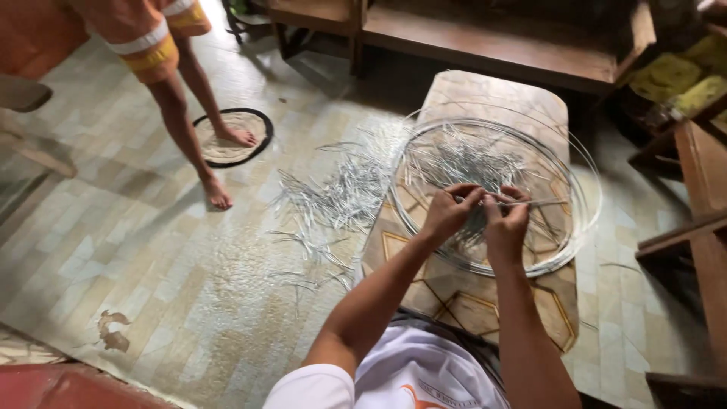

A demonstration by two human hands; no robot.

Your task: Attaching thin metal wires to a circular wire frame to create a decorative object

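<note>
A barefoot person (182, 98) stands beside a round mat (231, 137).

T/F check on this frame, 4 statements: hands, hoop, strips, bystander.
1. Both the left hand and right hand pinch a thin silver strip. True.
2. The wire hoop lies on the floor. False: it rests on the low patterned table.
3. Loose silver strips are scattered on the floor left of the table. True.
4. The other person's feet are in shoes. False: they are bare, one on a round mat.
</note>
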